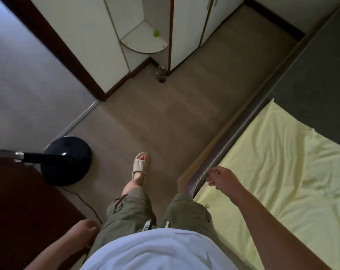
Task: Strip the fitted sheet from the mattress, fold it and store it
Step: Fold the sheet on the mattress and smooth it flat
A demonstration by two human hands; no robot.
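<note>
A pale yellow fitted sheet (278,172) lies wrinkled on the mattress at the right; its far edge is pulled back, baring dark grey mattress (319,78) beyond. My right hand (221,179) hovers over the near corner of the bed by the dark bed rail (214,162), fingers loosely curled, holding nothing. My left hand (83,230) hangs beside my left hip at the bottom left, fingers loosely bent and empty.
I stand on the beige floor beside the bed, one sandalled foot (140,165) forward. A black fan base (67,160) with its pole and cord sits at the left. White wardrobe doors (186,32) and a small corner shelf (143,41) stand ahead. Dark wooden furniture (19,211) fills the lower left.
</note>
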